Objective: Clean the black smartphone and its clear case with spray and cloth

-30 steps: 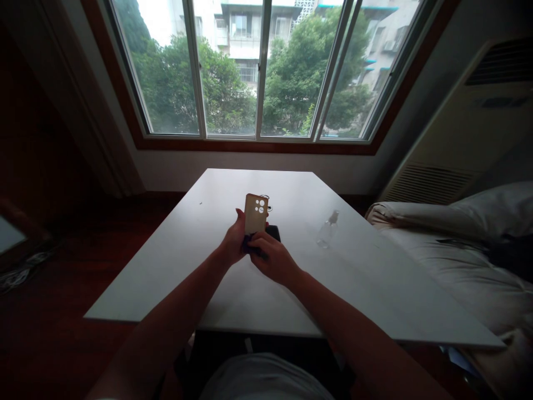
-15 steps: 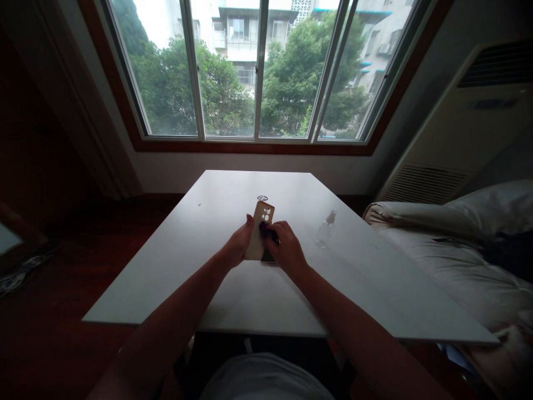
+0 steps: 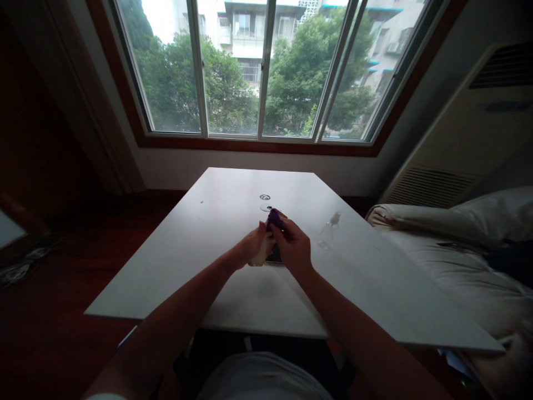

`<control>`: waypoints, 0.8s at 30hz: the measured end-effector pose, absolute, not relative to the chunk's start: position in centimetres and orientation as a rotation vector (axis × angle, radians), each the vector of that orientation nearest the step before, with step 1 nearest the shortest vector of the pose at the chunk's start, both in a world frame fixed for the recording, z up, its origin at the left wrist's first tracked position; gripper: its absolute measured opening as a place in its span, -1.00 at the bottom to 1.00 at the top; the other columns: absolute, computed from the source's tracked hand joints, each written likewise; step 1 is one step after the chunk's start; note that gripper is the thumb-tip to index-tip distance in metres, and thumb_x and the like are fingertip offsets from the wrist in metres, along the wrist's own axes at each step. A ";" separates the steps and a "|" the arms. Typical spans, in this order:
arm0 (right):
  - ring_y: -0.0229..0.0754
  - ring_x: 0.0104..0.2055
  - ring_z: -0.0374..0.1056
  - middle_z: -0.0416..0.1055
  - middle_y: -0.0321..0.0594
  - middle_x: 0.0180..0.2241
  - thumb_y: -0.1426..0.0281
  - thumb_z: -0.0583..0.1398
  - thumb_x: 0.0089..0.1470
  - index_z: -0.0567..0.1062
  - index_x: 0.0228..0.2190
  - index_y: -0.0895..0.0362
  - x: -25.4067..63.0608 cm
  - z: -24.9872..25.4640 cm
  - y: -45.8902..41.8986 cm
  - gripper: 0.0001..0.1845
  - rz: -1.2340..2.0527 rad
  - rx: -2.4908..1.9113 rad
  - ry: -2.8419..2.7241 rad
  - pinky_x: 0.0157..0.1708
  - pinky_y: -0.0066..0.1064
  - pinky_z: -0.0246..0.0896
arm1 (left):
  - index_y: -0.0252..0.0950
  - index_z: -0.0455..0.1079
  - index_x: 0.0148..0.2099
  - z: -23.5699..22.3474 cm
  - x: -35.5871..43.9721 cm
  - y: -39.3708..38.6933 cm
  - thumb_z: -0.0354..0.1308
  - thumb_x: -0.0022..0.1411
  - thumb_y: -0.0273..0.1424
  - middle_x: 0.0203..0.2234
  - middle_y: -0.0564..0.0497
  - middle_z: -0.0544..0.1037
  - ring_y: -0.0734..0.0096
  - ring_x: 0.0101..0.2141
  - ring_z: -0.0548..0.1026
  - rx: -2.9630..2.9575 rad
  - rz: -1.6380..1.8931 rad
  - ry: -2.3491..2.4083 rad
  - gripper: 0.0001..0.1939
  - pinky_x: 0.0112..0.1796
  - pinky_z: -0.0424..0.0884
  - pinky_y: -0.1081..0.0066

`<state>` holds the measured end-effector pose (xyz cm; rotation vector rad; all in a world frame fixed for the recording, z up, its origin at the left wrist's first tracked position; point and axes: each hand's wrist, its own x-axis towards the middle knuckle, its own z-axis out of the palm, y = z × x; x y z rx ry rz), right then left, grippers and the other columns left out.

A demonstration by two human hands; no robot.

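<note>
My left hand (image 3: 251, 244) is closed around a pale, clear-yellowish phone case (image 3: 259, 258), tilted above the table. With its fingertips my right hand (image 3: 295, 241) pinches a dark purple cloth (image 3: 273, 219), pressed at the upper end of the case. The hands and cloth cover most of the case. Under them, a dark flat thing that looks like a phone (image 3: 274, 255) shows in part on the white table (image 3: 175, 266). Beyond the hands lie a thin clear ring-shaped piece (image 3: 265, 208) and a dark-rimmed ring (image 3: 265, 197).
A clear spray bottle (image 3: 328, 232) stands on the table to the right of my hands. A tiny dark speck (image 3: 202, 201) lies at the far left. Beside the table's right edge is a pale cushioned seat (image 3: 420, 255), and a window (image 3: 262, 83) is ahead.
My right hand has carried the cloth from the middle of the case up to its upper end. The case has tipped, so its camera holes are now hidden. The view has shifted slightly.
</note>
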<state>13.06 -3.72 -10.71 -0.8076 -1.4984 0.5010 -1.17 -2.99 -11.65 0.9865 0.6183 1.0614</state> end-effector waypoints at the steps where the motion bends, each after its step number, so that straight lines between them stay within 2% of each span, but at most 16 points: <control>1: -0.06 -0.07 0.49 0.52 -0.14 -0.03 0.26 0.28 0.18 0.59 -0.09 0.06 12.8 -10.9 -3.8 -0.72 0.534 -0.787 -1.508 -0.11 -0.19 0.50 | -0.34 0.50 -0.07 -11.6 -1.2 -2.9 0.07 0.19 0.22 -0.48 -0.07 0.55 0.38 -0.53 0.48 0.997 1.099 0.667 -0.31 -0.48 0.36 0.43; 4: -0.08 -0.16 0.50 0.56 -0.18 -0.15 0.29 0.30 0.15 0.61 -0.18 0.07 12.0 -11.5 -4.3 -0.80 0.613 -0.760 -1.607 -0.18 -0.23 0.49 | -0.41 0.51 -0.06 -10.8 -1.6 -3.0 -0.03 0.21 0.27 -0.47 -0.11 0.54 0.36 -0.51 0.49 0.972 1.173 0.706 -0.20 -0.51 0.35 0.44; 8: -0.18 -0.32 0.43 0.52 -0.19 -0.25 0.41 0.27 0.12 0.57 -0.27 0.09 11.4 -11.6 -5.3 -0.90 0.617 -0.706 -1.843 -0.31 -0.33 0.42 | -0.42 0.49 0.08 -9.3 -2.4 -3.2 -0.13 0.28 0.27 -0.25 -0.22 0.60 0.22 -0.31 0.58 0.876 1.191 0.573 -0.14 -0.38 0.48 0.39; 12: -0.25 -0.36 0.36 0.48 -0.21 -0.24 0.56 0.22 0.03 0.55 -0.25 0.09 11.7 -11.1 -5.8 -0.77 0.552 -0.653 -2.034 -0.35 -0.39 0.34 | -0.41 0.47 0.13 -8.8 -2.8 -3.3 -0.14 0.33 0.23 -0.13 -0.24 0.59 0.20 -0.19 0.59 0.846 1.248 0.517 -0.17 -0.23 0.52 0.37; 15: -0.25 -0.34 0.35 0.46 -0.23 -0.22 0.61 0.22 -0.02 0.53 -0.25 0.08 12.5 -10.6 -5.7 -0.72 0.483 -0.663 -2.147 -0.33 -0.41 0.32 | -0.43 0.48 0.12 -8.9 -2.6 -3.4 -0.12 0.33 0.22 -0.13 -0.25 0.59 0.19 -0.16 0.58 0.860 1.238 0.520 -0.17 -0.19 0.51 0.37; 19: -0.24 -0.30 0.36 0.44 -0.22 -0.17 0.58 0.23 0.02 0.50 -0.28 0.07 13.7 -10.4 -5.0 -0.78 0.355 -0.686 -2.302 -0.31 -0.41 0.32 | -0.43 0.49 0.09 -9.1 -2.6 -3.2 -0.10 0.31 0.23 -0.16 -0.24 0.59 0.18 -0.15 0.57 0.858 1.228 0.505 -0.18 -0.22 0.50 0.38; 24: -0.20 -0.27 0.37 0.42 -0.17 -0.14 0.61 0.20 0.02 0.49 -0.21 0.09 14.4 -11.2 -3.6 -0.72 0.168 -0.855 -2.228 -0.27 -0.37 0.36 | -0.40 0.50 0.05 -9.3 -2.6 -3.1 -0.10 0.27 0.28 -0.28 -0.18 0.58 0.22 -0.28 0.56 0.904 1.194 0.531 -0.16 -0.29 0.49 0.36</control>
